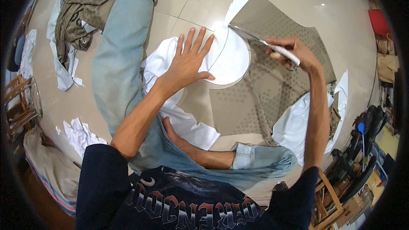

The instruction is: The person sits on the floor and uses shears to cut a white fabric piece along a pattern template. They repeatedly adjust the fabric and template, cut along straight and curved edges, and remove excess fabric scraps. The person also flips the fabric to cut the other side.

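Scissors (260, 40) with slim, shiny metal blades and a pale handle sit in the right hand (294, 53), its fingers curled tightly about the grip. Their tips meet the white cloth (232, 61) near the top of its rounded part; whether the blades are parted I cannot tell. The left hand (191, 59) lies palm down on that same white cloth, fingers fanned and thumb stretched out to the side, pinching nothing. Under and around the wrist the white material turns soft and rumpled, while its rounded part lies smooth, bordered by a curved edge of brown patterned cloth (272, 93). This piece is broad and flat, matt olive-brown, printed with darker hexagons like honeycomb, with a few creases running through it. A pointed white strip (240, 2) juts up beside its upper corner, and wrinkled white fabric (294, 119) spreads below the right forearm. All of it rests on glossy beige floor tiles (179, 0), between legs in faded, rolled-up denim (119, 55). Farther left are a heaped patterned bundle (91, 8) and crumpled white scraps (83, 134).
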Action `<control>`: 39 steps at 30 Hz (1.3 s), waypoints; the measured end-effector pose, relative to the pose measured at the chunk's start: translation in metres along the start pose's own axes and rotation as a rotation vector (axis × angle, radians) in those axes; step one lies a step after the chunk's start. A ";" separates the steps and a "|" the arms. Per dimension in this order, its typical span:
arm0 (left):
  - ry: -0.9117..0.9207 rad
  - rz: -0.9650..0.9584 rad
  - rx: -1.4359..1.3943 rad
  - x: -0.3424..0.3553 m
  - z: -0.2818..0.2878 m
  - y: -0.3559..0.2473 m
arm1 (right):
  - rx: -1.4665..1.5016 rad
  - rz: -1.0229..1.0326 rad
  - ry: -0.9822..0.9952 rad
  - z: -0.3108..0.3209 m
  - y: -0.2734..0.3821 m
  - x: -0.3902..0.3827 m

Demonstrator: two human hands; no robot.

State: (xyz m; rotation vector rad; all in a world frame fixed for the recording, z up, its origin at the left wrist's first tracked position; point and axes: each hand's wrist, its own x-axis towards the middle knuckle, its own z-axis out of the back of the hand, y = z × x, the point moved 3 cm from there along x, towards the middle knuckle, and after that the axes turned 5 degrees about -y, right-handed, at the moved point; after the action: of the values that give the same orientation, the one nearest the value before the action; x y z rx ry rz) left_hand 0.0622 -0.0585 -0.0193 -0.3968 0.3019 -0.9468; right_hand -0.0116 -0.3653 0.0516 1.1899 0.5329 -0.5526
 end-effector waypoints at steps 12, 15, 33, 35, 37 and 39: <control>0.090 0.013 0.237 0.004 0.056 -0.012 | -0.038 -0.104 -1.289 -0.059 -0.228 -0.242; -0.183 -0.357 0.090 0.068 0.056 -0.057 | -0.136 -0.048 -1.392 -0.044 -0.251 -0.240; -0.292 -0.131 0.049 0.061 -0.026 -0.052 | -0.335 0.182 -1.410 -0.027 -0.170 -0.126; -0.201 -0.098 0.058 0.016 -0.028 -0.047 | -0.332 0.099 -1.434 -0.074 -0.175 -0.147; -0.157 -0.050 -0.035 -0.022 -0.026 -0.053 | -0.245 0.110 -1.453 -0.087 -0.178 -0.165; -0.172 -0.005 -0.049 -0.039 -0.021 -0.062 | -0.108 0.156 -1.410 -0.098 -0.172 -0.179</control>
State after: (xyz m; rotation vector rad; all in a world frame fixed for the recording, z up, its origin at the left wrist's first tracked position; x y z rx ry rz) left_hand -0.0129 -0.0621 -0.0066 -0.5213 0.1678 -0.9047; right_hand -0.2677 -0.2977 0.0188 0.4968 -0.7194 -1.0359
